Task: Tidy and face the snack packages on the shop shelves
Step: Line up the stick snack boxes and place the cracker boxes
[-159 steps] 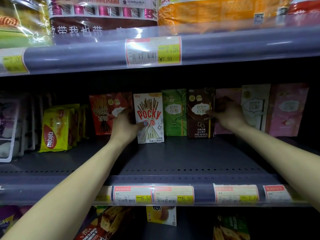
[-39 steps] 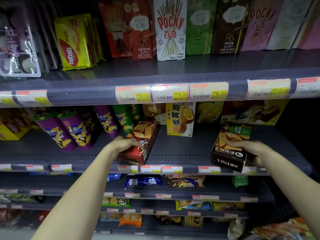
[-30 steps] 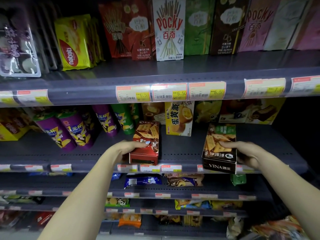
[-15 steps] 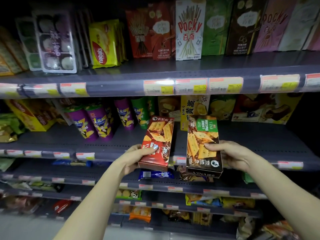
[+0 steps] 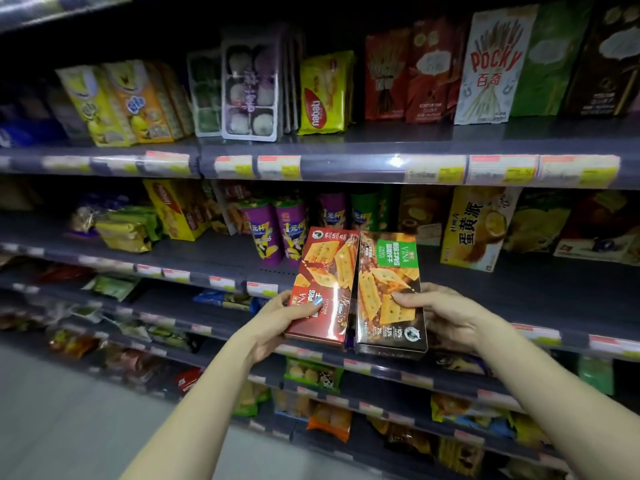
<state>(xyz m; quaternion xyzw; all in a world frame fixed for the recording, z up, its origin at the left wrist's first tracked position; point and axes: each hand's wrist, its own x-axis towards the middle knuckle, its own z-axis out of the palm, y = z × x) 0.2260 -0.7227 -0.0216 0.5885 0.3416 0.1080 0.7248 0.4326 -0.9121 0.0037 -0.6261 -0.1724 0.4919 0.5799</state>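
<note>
Two cracker boxes are lifted off the shelf, one in each hand, and held side by side in front of the second shelf point(image 5: 519, 292) from the top. The left hand point(image 5: 277, 322) grips the red box point(image 5: 323, 289) at its lower part, thumb on the front face and the other fingers hidden behind. The right hand point(image 5: 446, 317) grips the dark box point(image 5: 389, 296) in the same way, thumb on the picture of the crackers. The long edges of the boxes touch, and their printing is upside down.

I judge that this is the step of collecting loose boxes before facing them. The next move calls for turning both boxes the right way up and standing them on the bare part of the shelf, which lies behind them and to the right, fronts toward the aisle.

About containers: both boxes look closed, so what is inside cannot be seen. Left of them and farther back, the purple cups point(image 5: 277, 233) stand on the same shelf. Right of them stands the yellow pie box point(image 5: 476, 226), closed too.
</note>
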